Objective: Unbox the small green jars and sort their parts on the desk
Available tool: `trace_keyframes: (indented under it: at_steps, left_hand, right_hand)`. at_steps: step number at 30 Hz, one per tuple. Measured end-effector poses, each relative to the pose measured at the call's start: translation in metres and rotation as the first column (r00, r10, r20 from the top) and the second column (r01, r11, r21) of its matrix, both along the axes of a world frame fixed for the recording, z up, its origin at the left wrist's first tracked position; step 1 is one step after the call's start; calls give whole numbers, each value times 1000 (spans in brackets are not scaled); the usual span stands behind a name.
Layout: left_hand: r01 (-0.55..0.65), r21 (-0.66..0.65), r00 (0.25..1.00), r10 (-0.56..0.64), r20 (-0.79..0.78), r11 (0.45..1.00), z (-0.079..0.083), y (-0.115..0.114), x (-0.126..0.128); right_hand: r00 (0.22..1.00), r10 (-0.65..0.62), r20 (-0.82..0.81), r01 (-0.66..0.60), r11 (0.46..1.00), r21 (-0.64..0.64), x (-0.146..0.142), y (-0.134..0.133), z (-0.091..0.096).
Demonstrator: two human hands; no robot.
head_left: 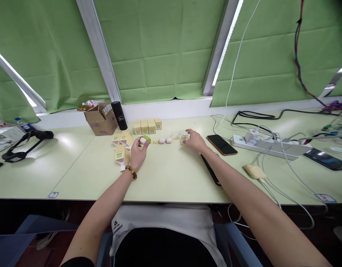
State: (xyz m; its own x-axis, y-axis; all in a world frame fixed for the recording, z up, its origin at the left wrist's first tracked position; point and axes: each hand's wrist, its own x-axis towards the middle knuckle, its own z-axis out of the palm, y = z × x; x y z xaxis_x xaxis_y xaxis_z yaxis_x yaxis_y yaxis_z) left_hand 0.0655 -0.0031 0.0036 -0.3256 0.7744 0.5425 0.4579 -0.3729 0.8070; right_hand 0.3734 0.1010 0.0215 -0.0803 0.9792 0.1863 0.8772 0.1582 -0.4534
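My left hand, with a beaded bracelet on its wrist, pinches a small white round piece with a green part just above the table. To its right lie small yellow bits and two pale pink cylinders. My right hand has its thumb and fingers curved around a small clear plastic cup with something yellow in it. Another clear cup stands beside that one. Opened cream boxes with square windows lie left of my left hand.
Several closed cream boxes stand in a row behind. A cardboard box and a black bottle are at the back left. To the right are a phone, a power strip, cables and a yellow case.
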Motion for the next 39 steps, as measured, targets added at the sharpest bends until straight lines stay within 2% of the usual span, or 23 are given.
trace_keyframes:
  at_steps: [2,4,7,11,13,15,19,22,26,30,33,35,39]
  left_hand:
    - [4,-9,1000,-4,4,1000,0,0,0]
    - [7,-7,1000,-7,7,1000,1,-1,1]
    - [19,4,1000,-19,15,1000,3,-3,2]
    - [99,-4,991,-98,90,995,1,-2,4]
    - [189,-9,970,-185,160,982,0,0,5]
    - [277,-21,938,-266,224,961,1,2,6]
    - [386,-79,893,-351,283,919,5,1,10]
    - [457,-121,861,-405,306,881,7,-2,15]
    - [512,-154,841,-456,291,845,7,-5,22]
    - [509,-210,856,-466,222,835,8,-10,23]
    - [465,-229,883,-429,192,855,8,-14,21]
    - [389,-198,920,-370,126,900,8,-16,18]
    - [261,-33,962,-263,-76,965,10,-18,12]
  right_hand:
    - [999,-7,-35,6,1000,-29,-1,0,1]
    - [999,-40,-15,40,999,-3,-4,-3,4]
    - [999,-50,-3,50,987,153,-15,-14,13]
    - [973,157,-169,-81,918,388,-49,-36,18]
    - [915,299,-271,-160,885,437,-73,-49,13]
    - [819,444,-363,-260,851,456,-96,-60,3]
    - [678,574,-458,-343,799,494,-126,-74,-19]
    - [660,589,-466,-336,786,519,-132,-81,-29]
    - [708,564,-424,-312,789,528,-130,-88,-31]
    - [718,553,-423,-315,799,512,-127,-91,-29]
    - [672,567,-475,-326,804,497,-126,-93,-26]
    - [618,546,-566,-306,830,466,-125,-94,-25]
    - [445,459,-769,-298,885,357,-124,-93,-23]
